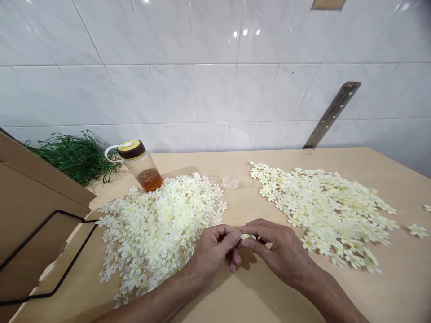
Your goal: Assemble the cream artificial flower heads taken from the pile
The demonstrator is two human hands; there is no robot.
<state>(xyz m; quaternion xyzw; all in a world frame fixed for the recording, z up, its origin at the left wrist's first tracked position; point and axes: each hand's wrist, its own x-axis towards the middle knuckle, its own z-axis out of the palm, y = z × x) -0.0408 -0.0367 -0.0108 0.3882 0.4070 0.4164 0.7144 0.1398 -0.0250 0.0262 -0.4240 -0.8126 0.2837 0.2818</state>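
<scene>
Close to the table's front, my left hand (pixel 215 249) and my right hand (pixel 274 249) meet fingertip to fingertip. Between them is a small artificial flower (pixel 248 236), cream-white and partly covered by the fingers. Thumb and forefinger of each hand pinch at it from opposite sides. Left of the hands lies a big heap of loose artificial flowers (pixel 158 224), pale with yellowish centres. On the right spreads a second, flatter pile of such flowers (pixel 323 208).
A drink bottle (pixel 141 168) with amber liquid stands behind the left heap. Green plastic stems (pixel 76 154), a cardboard box (pixel 40 215) and a black wire frame (pixel 55 291) occupy the left side. A small clear container (pixel 230 179) sits between the piles. Behind rises a tiled wall (pixel 215 89).
</scene>
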